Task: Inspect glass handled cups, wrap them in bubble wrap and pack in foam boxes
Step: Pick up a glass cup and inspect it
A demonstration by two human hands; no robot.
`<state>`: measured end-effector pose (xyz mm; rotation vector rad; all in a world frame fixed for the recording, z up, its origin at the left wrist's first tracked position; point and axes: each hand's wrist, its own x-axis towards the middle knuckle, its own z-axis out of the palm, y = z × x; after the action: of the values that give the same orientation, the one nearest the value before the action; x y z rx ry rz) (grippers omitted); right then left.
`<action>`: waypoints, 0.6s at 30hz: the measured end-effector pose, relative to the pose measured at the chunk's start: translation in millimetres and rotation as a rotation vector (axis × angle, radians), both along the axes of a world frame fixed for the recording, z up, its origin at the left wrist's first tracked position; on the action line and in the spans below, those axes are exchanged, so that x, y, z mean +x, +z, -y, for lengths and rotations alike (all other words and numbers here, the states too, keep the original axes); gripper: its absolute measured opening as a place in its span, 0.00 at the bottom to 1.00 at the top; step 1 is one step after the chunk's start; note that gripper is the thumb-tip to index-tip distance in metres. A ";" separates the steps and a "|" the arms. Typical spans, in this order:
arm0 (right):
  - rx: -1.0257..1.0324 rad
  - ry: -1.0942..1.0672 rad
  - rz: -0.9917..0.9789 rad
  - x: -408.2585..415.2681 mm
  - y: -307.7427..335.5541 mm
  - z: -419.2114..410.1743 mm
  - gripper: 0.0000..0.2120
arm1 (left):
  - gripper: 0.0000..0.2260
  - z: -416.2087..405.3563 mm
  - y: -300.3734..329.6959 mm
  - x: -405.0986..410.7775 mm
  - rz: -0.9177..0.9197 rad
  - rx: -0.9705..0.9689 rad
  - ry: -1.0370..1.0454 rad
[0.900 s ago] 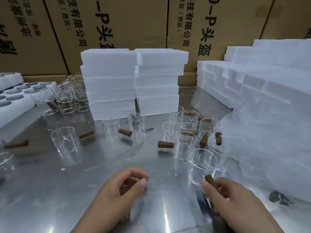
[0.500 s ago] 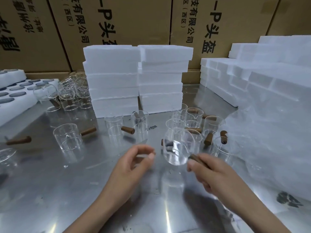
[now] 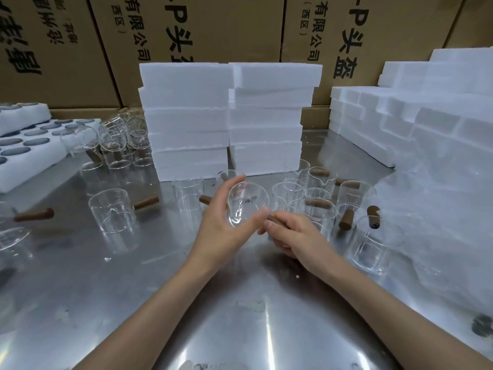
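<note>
Inspecting: a glass cup [image 3: 246, 202] is held above the steel table [image 3: 133, 303], mouth tipped toward the camera, presumably so its wall and rim can be checked against the light.
Right hand: the right hand [image 3: 290, 233] has its fingers curled round the cup's brown wooden handle [image 3: 274, 219], which juts toward 4 o'clock from the glass; this grip carries the weight.
Left hand: the left hand [image 3: 226, 220] cups the glass body from 9 o'clock, fingers fairly straight and spread, thumb under the base; it looks like a steadying touch rather than a clamp.
Waiting stock: more handled cups [image 3: 317, 193] stand clustered at 2 o'clock of the hands, within easy reach, and another group [image 3: 117, 145] sits at 10 o'clock.
Single cup: one cup [image 3: 113, 209] stands apart at 9 o'clock, handle pointing right.
Packing: stacked foam boxes [image 3: 226, 118] rise at 12 o'clock; a foam tray with round wells [image 3: 32, 156] lies at the far left edge.
Wrap: a heap of bubble wrap [image 3: 440, 222] lies at 3 o'clock, close by for the next step.
Stage: judged early for this cup, inspected but not yet wrapped.
</note>
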<state>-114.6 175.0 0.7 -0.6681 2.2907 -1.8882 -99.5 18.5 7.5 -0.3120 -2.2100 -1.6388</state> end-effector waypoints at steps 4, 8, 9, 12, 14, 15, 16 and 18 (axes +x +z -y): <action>0.103 0.004 -0.119 4.9 1.0 0.9 0.08 | 0.24 -2.9 1.7 1.5 -0.060 0.026 0.064; 0.223 0.001 -0.219 11.2 5.3 3.7 0.07 | 0.21 -4.5 2.5 4.0 -0.043 0.130 0.115; 0.259 -0.010 -0.251 12.6 5.9 4.2 0.07 | 0.20 -5.6 3.2 4.6 -0.026 0.163 0.132; 0.350 -0.027 -0.337 15.5 7.8 5.2 0.10 | 0.16 -5.3 5.9 4.8 0.031 0.276 0.181; 0.338 -0.012 -0.333 16.1 8.6 4.9 0.13 | 0.11 -2.3 7.2 3.4 0.038 0.367 0.177; 0.317 -0.005 -0.305 16.4 8.9 4.4 0.15 | 0.10 -0.8 7.7 2.4 0.046 0.405 0.173; 0.284 0.002 -0.263 15.9 9.2 3.7 0.14 | 0.09 0.5 7.9 1.3 0.061 0.436 0.172; 0.212 0.011 -0.186 13.5 9.6 1.4 0.10 | 0.08 2.7 7.4 -1.3 0.106 0.478 0.162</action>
<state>-101.0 173.6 10.4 -0.8562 2.5458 -1.6072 -100.8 15.8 14.9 0.0838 -1.7774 -2.0528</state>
